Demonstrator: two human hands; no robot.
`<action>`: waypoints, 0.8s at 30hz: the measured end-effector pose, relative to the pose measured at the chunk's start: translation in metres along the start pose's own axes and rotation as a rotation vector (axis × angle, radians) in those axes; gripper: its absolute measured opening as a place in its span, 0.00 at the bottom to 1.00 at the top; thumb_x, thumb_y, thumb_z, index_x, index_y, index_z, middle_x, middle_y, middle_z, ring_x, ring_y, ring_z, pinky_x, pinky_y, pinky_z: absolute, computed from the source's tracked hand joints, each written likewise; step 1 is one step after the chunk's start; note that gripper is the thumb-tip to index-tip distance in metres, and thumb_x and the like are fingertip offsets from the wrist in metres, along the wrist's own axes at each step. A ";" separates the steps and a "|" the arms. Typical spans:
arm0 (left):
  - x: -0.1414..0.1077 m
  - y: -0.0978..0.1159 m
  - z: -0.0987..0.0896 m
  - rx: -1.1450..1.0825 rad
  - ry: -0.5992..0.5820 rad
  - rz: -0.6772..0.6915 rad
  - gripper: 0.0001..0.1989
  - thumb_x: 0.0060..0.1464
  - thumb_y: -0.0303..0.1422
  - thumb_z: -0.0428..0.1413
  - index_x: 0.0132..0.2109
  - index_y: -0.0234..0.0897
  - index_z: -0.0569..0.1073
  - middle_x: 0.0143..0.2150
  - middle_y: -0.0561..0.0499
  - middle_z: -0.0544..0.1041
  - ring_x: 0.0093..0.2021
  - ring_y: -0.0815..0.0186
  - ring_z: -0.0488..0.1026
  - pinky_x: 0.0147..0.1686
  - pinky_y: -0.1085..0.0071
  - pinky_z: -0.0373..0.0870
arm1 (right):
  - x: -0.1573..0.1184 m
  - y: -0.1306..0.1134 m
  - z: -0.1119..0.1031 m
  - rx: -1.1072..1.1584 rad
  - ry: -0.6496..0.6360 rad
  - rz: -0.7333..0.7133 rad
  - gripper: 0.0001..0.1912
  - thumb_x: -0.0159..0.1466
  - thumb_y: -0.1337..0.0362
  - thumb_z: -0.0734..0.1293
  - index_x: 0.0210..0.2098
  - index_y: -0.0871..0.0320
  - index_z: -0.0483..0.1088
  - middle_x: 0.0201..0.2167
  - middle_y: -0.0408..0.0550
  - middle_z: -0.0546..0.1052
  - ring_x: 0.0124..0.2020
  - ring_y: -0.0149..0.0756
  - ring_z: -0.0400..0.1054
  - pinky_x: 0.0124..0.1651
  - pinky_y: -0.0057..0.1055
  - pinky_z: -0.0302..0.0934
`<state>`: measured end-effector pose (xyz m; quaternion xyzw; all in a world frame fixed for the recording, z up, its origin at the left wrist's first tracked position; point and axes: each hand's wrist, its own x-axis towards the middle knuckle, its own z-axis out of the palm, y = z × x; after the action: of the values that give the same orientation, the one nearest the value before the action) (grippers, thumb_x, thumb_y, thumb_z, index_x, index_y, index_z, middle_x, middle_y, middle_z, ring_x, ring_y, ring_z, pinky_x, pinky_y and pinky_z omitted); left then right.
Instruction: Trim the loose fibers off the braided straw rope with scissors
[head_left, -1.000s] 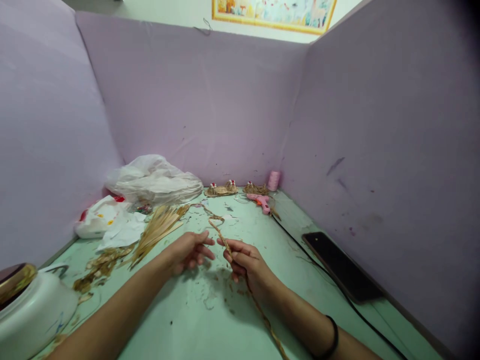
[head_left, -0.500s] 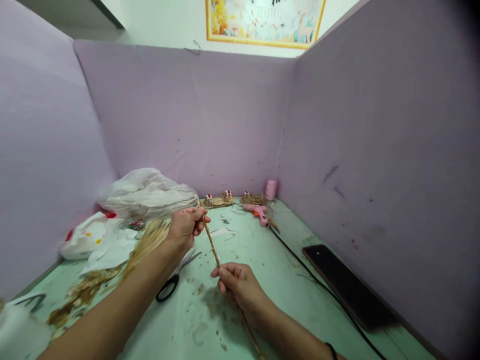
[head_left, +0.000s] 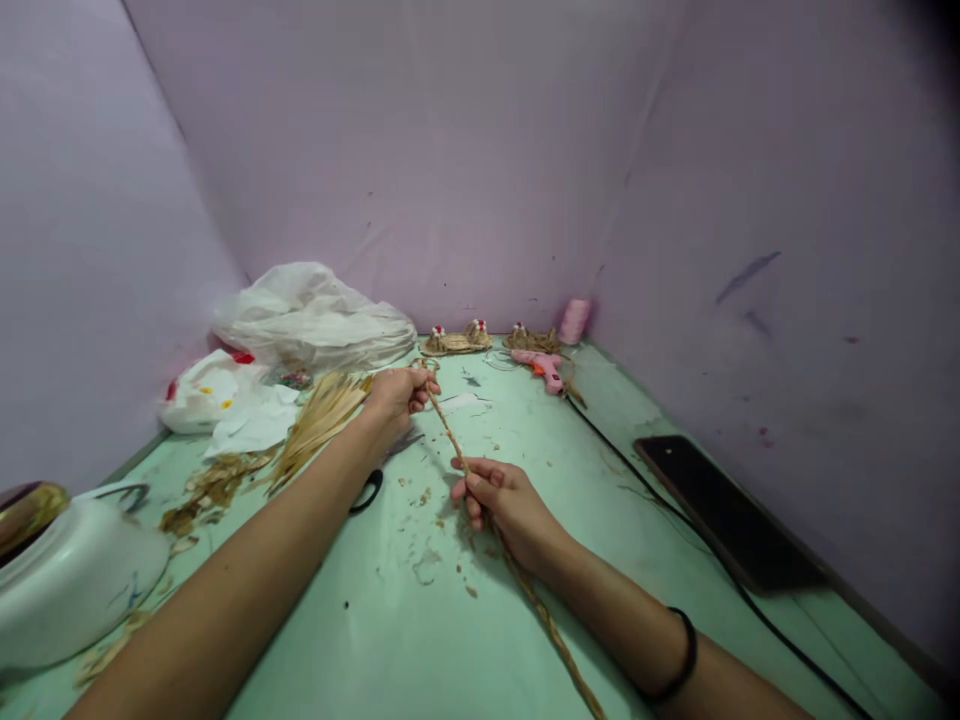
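Note:
A thin twisted straw cord (head_left: 550,625) runs from my left hand down through my right hand and on toward the near edge of the view. My left hand (head_left: 401,393) pinches its far end, where a small loop of cord sticks out past the fingers. Closer to me, my right hand (head_left: 504,500) grips the cord between thumb and fingers. The stretch between both hands looks taut. Scissors (head_left: 367,492) with black handles lie under my left forearm, which partly hides them.
Flat straw strips (head_left: 321,415) lie left, by white plastic bags (head_left: 315,318) and a white pot (head_left: 82,575). Small woven straw pieces (head_left: 457,341), a pink glue gun (head_left: 540,367) and pink thread spool (head_left: 575,321) are at the back. A black phone (head_left: 727,510) lies right, beside a black cable (head_left: 675,515).
The view has tilted down, so the wall picture is gone and more table shows. Both hands still hold the cord; a small loop now shows beyond my left hand.

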<state>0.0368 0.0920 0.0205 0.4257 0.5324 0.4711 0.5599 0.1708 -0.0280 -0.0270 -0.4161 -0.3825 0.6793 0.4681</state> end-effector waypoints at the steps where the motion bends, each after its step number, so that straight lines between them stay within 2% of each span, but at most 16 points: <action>1: -0.002 0.002 -0.005 -0.021 -0.009 0.016 0.05 0.52 0.25 0.50 0.32 0.28 0.69 0.26 0.51 0.70 0.19 0.77 0.63 0.19 0.80 0.61 | 0.000 -0.001 -0.001 0.022 -0.004 0.038 0.11 0.53 0.67 0.65 0.36 0.64 0.68 0.21 0.43 0.72 0.13 0.21 0.57 0.16 0.20 0.53; 3: -0.007 0.007 -0.013 -0.066 -0.022 0.050 0.04 0.47 0.21 0.49 0.27 0.28 0.68 0.21 0.52 0.69 0.15 0.79 0.58 0.14 0.82 0.56 | 0.000 -0.004 -0.002 0.019 -0.022 0.118 0.08 0.54 0.67 0.65 0.34 0.65 0.68 0.22 0.46 0.73 0.15 0.23 0.61 0.19 0.22 0.59; 6: -0.012 0.009 -0.020 -0.099 -0.004 0.083 0.04 0.43 0.21 0.48 0.25 0.29 0.67 0.20 0.52 0.69 0.14 0.79 0.58 0.13 0.82 0.53 | -0.001 -0.008 -0.001 -0.040 -0.051 0.176 0.07 0.55 0.66 0.65 0.31 0.66 0.69 0.19 0.45 0.73 0.14 0.24 0.64 0.19 0.22 0.61; 10: -0.007 0.004 -0.021 -0.048 0.112 0.081 0.07 0.48 0.21 0.46 0.25 0.29 0.66 0.18 0.56 0.64 0.14 0.80 0.55 0.12 0.82 0.51 | -0.009 -0.011 0.009 -0.077 -0.099 0.064 0.10 0.53 0.61 0.67 0.28 0.64 0.69 0.16 0.42 0.71 0.14 0.26 0.65 0.18 0.23 0.62; 12: -0.001 0.000 -0.019 0.019 0.148 0.054 0.07 0.54 0.25 0.47 0.30 0.29 0.67 0.22 0.55 0.66 0.17 0.79 0.59 0.16 0.81 0.57 | -0.014 -0.011 0.015 -0.119 -0.088 -0.015 0.12 0.52 0.58 0.67 0.27 0.63 0.68 0.15 0.40 0.71 0.12 0.26 0.63 0.16 0.23 0.61; 14: 0.004 -0.002 -0.018 0.110 0.154 0.027 0.09 0.56 0.32 0.48 0.38 0.29 0.68 0.30 0.52 0.69 0.24 0.75 0.66 0.23 0.77 0.66 | -0.018 -0.010 0.018 -0.162 -0.066 -0.063 0.13 0.52 0.57 0.67 0.27 0.63 0.68 0.15 0.39 0.70 0.11 0.25 0.62 0.14 0.23 0.59; 16: 0.007 -0.003 -0.019 0.220 0.130 0.021 0.11 0.56 0.35 0.49 0.41 0.30 0.68 0.34 0.50 0.71 0.28 0.72 0.68 0.26 0.73 0.68 | -0.018 -0.008 0.017 -0.163 -0.061 -0.065 0.14 0.52 0.56 0.67 0.29 0.63 0.68 0.16 0.39 0.70 0.11 0.25 0.62 0.14 0.22 0.59; 19: 0.001 -0.002 -0.029 0.432 0.042 0.053 0.10 0.55 0.32 0.48 0.33 0.29 0.70 0.27 0.49 0.72 0.23 0.73 0.68 0.22 0.76 0.65 | -0.014 -0.003 0.012 -0.101 -0.045 -0.022 0.16 0.50 0.57 0.68 0.32 0.64 0.69 0.17 0.41 0.72 0.11 0.25 0.62 0.15 0.23 0.59; 21: -0.008 0.000 -0.039 0.614 -0.020 0.087 0.11 0.50 0.33 0.50 0.27 0.31 0.70 0.22 0.49 0.72 0.20 0.71 0.67 0.20 0.76 0.63 | -0.012 -0.002 0.009 -0.080 -0.023 0.003 0.16 0.49 0.58 0.69 0.33 0.65 0.69 0.19 0.42 0.72 0.12 0.24 0.62 0.15 0.23 0.59; 24: -0.031 0.005 -0.051 0.927 -0.064 0.171 0.07 0.42 0.33 0.53 0.24 0.34 0.72 0.19 0.49 0.71 0.20 0.67 0.67 0.21 0.74 0.61 | -0.010 -0.003 0.008 -0.090 0.011 0.011 0.15 0.50 0.60 0.68 0.33 0.65 0.70 0.19 0.42 0.72 0.11 0.23 0.59 0.15 0.23 0.58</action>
<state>-0.0140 0.0609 0.0275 0.6874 0.6321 0.2148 0.2858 0.1664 -0.0378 -0.0197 -0.4423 -0.4078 0.6618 0.4473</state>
